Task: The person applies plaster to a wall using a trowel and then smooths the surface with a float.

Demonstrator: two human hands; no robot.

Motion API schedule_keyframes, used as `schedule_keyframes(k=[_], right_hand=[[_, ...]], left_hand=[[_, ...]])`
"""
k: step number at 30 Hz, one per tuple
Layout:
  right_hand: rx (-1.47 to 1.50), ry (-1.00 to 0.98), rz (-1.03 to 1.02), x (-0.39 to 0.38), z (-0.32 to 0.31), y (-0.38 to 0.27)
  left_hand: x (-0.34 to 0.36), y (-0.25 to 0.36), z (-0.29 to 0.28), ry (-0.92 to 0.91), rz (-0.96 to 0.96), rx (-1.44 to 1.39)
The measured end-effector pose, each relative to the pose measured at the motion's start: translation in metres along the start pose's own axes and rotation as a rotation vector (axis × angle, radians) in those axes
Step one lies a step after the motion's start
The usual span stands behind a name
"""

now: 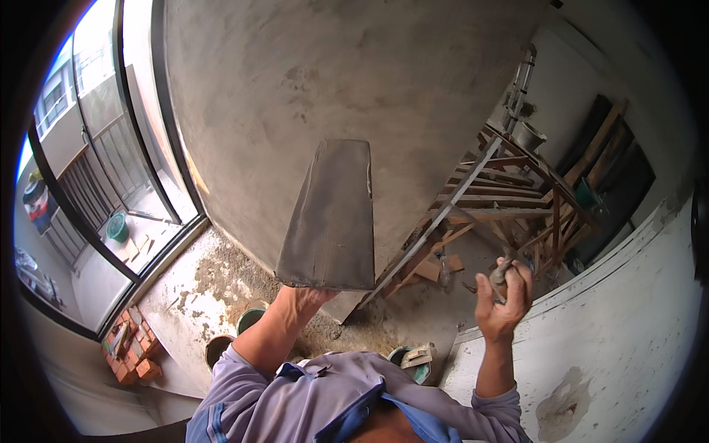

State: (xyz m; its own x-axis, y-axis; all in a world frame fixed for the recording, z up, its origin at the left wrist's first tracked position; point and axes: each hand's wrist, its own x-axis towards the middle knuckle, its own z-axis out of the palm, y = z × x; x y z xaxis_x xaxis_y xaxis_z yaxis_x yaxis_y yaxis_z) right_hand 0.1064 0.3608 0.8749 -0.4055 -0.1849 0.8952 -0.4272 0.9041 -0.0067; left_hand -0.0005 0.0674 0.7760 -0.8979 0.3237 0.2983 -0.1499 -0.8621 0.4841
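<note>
The right hand point(504, 304) curls round what looks like a grey tool point(498, 276); to its left, a flat board point(331, 221) hides most of the left hand point(306, 294), whose grip I cannot tell.

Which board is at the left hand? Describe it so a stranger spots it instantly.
Find the big grey wall, upper middle. In front of it, the left hand is partly hidden behind the board. It is a flat, dark slab, narrower at its top end, unlike the brown timber frame on the right.
</note>
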Motion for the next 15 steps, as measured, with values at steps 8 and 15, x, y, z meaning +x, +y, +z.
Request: schedule_keyframes(k=[8, 15], right_hand=[[0.005, -0.071, -0.102, -0.002, 0.054, 0.009], [-0.089, -0.068, -0.01, -0.031, 0.009, 0.032]], left_hand=[[-0.019, -0.049, -0.032, -0.144, -0.253, -0.679], [0.0, -0.006, 0.004, -0.044, 0.128, 0.042]])
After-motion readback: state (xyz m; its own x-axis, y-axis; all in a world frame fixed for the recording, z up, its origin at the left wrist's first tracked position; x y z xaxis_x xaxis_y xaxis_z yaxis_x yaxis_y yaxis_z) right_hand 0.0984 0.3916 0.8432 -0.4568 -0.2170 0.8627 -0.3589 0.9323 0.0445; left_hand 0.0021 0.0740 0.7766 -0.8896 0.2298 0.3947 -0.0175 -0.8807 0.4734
